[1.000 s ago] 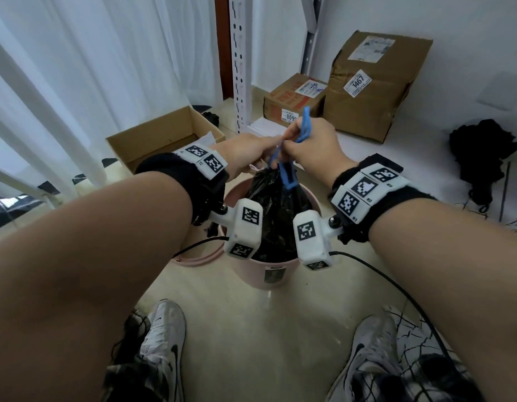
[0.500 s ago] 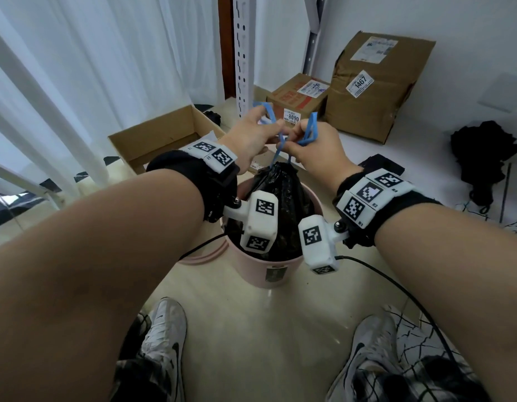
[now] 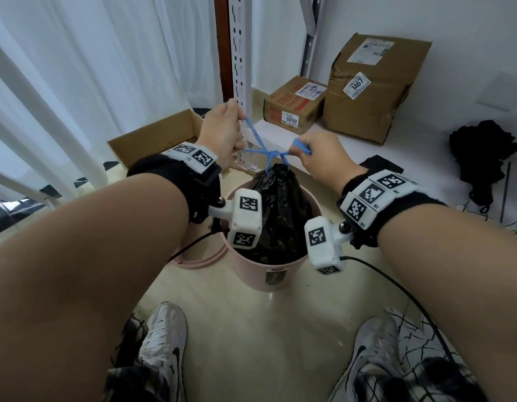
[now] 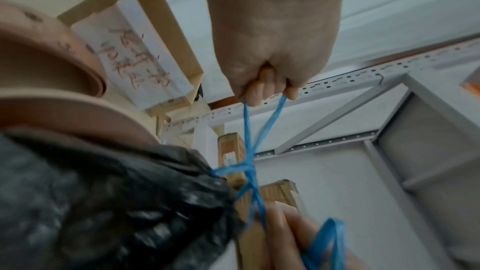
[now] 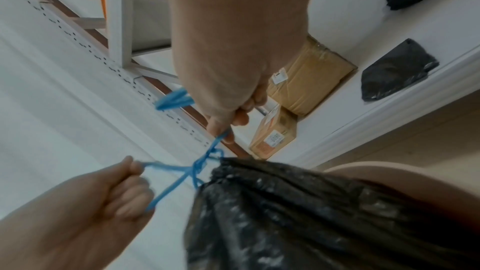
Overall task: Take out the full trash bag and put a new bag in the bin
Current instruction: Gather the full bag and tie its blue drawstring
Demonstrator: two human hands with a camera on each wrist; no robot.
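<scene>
Both hands had drawn apart since a moment earlier, cinching the knot. Left hand and right hand each clenched a blue drawstring loop, pulled taut. Black trash bag, now closed, sat inside the pink bin, seemingly ready for lifting.

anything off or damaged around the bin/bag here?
Nothing spilled or torn. Black trash bag sits cinched in the pink bin; left hand and right hand pull its blue drawstring apart. A pink ring lies beside the bin.
</scene>
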